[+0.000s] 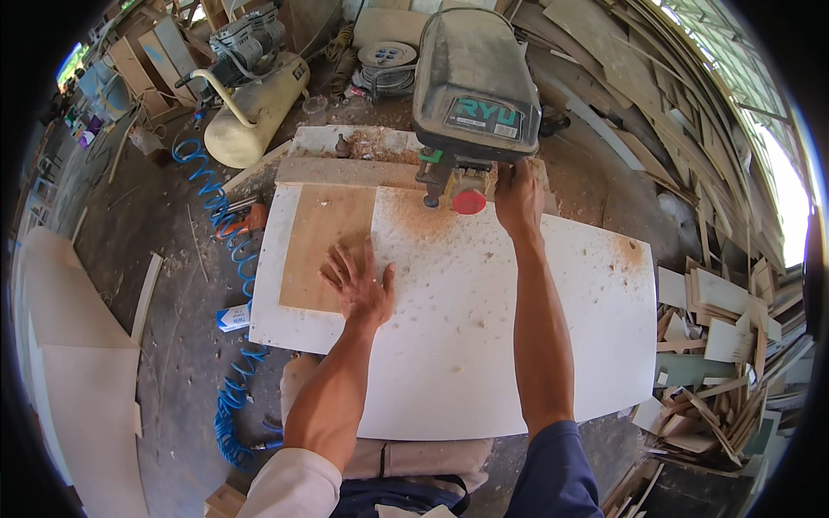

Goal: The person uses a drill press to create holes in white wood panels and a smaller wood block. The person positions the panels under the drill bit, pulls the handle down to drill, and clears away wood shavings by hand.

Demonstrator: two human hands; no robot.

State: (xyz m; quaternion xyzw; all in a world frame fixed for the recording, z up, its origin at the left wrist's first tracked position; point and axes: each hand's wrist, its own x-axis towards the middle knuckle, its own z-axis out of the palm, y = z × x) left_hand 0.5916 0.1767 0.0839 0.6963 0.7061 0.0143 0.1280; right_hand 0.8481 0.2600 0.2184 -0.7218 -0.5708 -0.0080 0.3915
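My left hand (pixel 358 285) lies flat with its fingers spread on a brown wooden panel (pixel 319 216), at the left part of a large white board (pixel 449 354). Beyond the board stands a drill press (pixel 473 73) with a dusty dark housing and a round red knob or cover (pixel 469 202) low on its front. At the right side of the press head, my right hand (pixel 521 203) is raised with its fingers curled. What those fingers grip is hidden by the hand and housing. Sawdust (pixel 423 220) lies beneath the press head.
A cream air compressor (pixel 255 112) stands at the far left, with a coiled blue hose (pixel 233 414) running along the floor. An orange tool (pixel 249 220) lies beside the board. Wood offcuts (pixel 708 354) heap up on the right. A cable reel (pixel 387 65) sits behind. Pale sheets (pixel 82 371) lean at left.
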